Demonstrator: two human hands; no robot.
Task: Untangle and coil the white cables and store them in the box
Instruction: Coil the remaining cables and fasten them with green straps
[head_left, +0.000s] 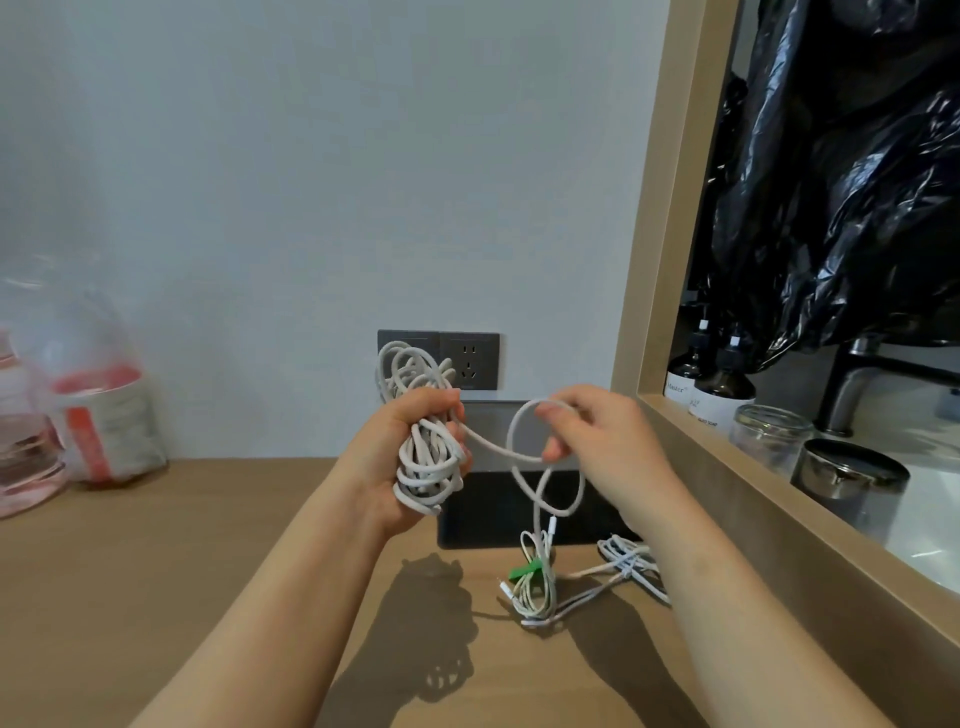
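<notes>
My left hand (402, 457) grips a thick coiled bundle of white cable (423, 457), held upright above the wooden table (208, 571). A loose strand runs from the bundle to my right hand (602, 447), which pinches a loop of the same cable (519, 431); the tail hangs down with a plug at its end. Two smaller white cable bundles lie on the table: one with a green tie (535, 582), another (628, 561) partly hidden by my right forearm. A dark open box (483, 525) sits behind them, below my hands.
A grey wall socket (470, 361) is behind the bundle. Clear plastic bottles with red labels (98, 405) stand at the left. To the right a wooden ledge (779, 499) carries dark soap bottles (719, 384) and glass jars (769, 431), with black plastic bags (857, 182) above.
</notes>
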